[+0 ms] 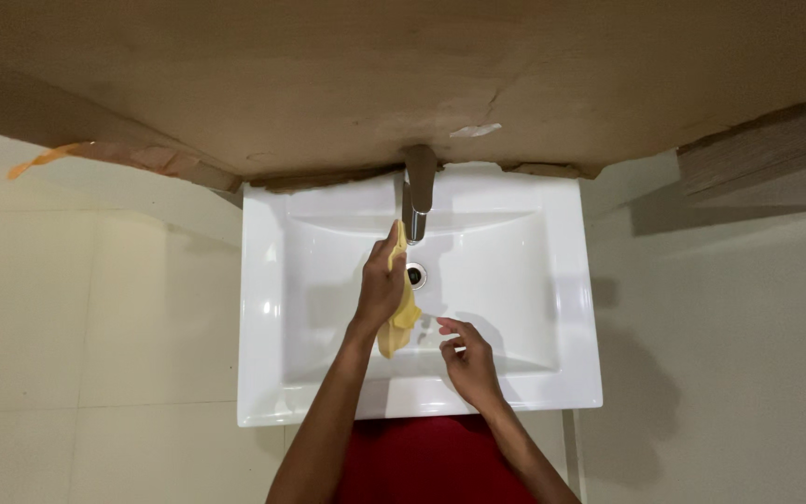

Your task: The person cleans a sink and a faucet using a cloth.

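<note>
A yellow cloth point(401, 313) hung over the middle of the white sink point(272, 308), just near of the chrome tap point(418, 196) and beside the drain point(415, 275). The left hand point(382, 285) had its fingers wrapped around the cloth's upper part, its lower end dangling free. The right hand point(468, 359) hovered to the right and nearer, fingers loosely curled and half open, holding nothing. Pale floor tiles point(95, 317) lay to the left, and a brown wall point(375, 75) stood on the far side.
</note>
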